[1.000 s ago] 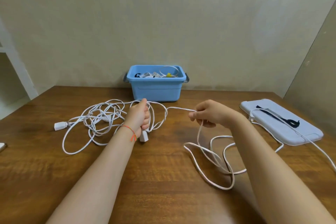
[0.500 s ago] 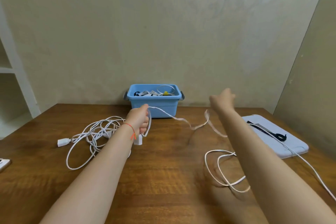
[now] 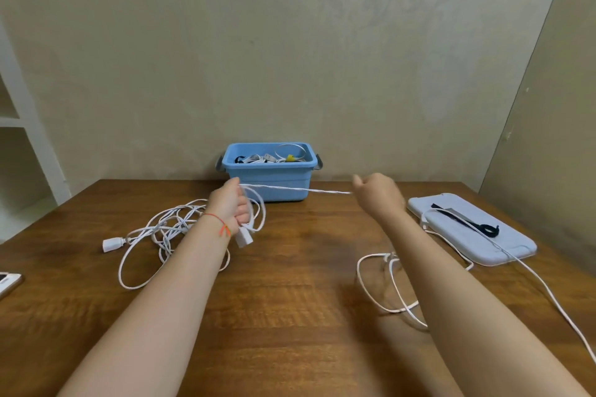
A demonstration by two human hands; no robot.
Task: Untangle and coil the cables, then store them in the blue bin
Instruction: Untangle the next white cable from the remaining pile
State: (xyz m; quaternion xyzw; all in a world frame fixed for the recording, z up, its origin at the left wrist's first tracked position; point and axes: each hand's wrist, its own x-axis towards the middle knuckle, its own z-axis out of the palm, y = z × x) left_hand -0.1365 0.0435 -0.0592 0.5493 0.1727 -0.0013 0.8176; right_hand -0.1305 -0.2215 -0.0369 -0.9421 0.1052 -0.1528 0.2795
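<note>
Two hands' grips are closed on one light, limp white cable, best taken near its plug: left hand, right hand.

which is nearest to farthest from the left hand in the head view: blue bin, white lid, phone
From the left hand:
1. Blue bin, just behind it to the right, against the wall.
2. Phone, at the table's left edge.
3. White lid, far right, past the right hand.

Taut white cable bars the approach to the blue bin.
</note>
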